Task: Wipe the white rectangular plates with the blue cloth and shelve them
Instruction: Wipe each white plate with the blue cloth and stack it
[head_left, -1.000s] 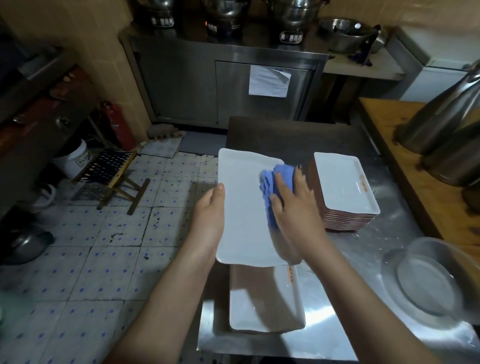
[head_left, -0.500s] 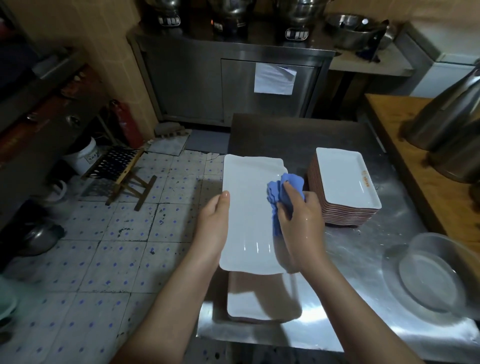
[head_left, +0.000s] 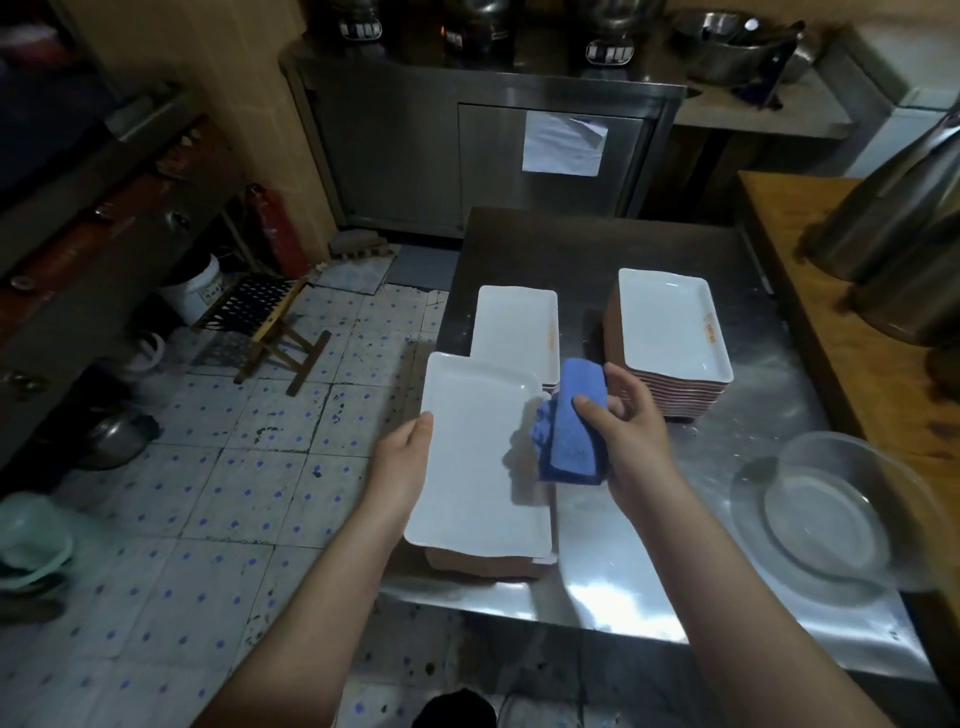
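Observation:
My left hand (head_left: 402, 467) grips the left edge of a white rectangular plate (head_left: 478, 452), held low over the near left part of the steel table (head_left: 649, 571). At the plate's right edge my right hand (head_left: 631, 431) holds the folded blue cloth (head_left: 574, 421), thumb on top. Something brown (head_left: 488, 564) shows just beneath the held plate. Beyond it lies another white plate (head_left: 514, 325) on a short stack. A taller stack of white plates with brown undersides (head_left: 670, 332) stands at mid-right.
A clear glass bowl (head_left: 826, 514) sits on the table's right side. A wooden counter (head_left: 831, 291) with large steel pots (head_left: 893, 218) runs along the right. Left of the table is tiled floor with a folding stool (head_left: 265, 325) and steel cabinets behind.
The cloth came off the plate's surface to its right edge, and my right hand turned thumb-up. The plate sank lower and nearer. The view shifted, showing a second plate stack beyond.

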